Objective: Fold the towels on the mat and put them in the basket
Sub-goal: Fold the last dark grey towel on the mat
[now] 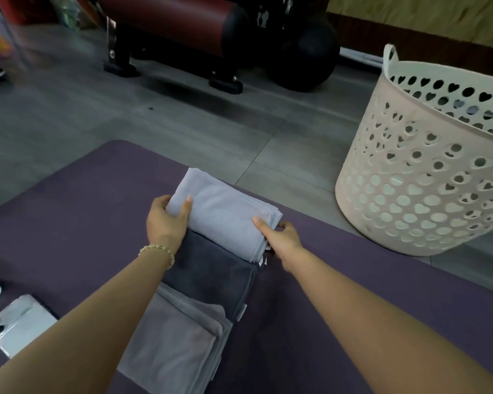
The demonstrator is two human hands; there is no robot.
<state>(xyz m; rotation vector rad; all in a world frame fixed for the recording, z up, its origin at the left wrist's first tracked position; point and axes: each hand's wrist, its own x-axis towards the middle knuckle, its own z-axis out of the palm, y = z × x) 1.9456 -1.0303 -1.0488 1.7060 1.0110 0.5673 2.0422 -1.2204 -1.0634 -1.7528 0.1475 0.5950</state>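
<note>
Towel (225, 211) pinched at both ends near far edge of mat (69, 237).
Left hand (165, 220) and right hand (282, 234) grip it; contents of basket (410, 194) unclear.

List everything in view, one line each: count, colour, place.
pale towel: one, lilac-white, folded, far end of the row
dark towel: one, charcoal, folded, middle of the row
grey towel: one, mid-grey, folded, near end of the row
mat: one, purple, on the floor
basket: one, cream, floor right of the mat
phone: one, silver, mat's left edge
ball: one, black, far floor
bracelet: one, pale beads, left wrist
hands: two; left hand grips the pale towel's left end, right hand its right end
</note>
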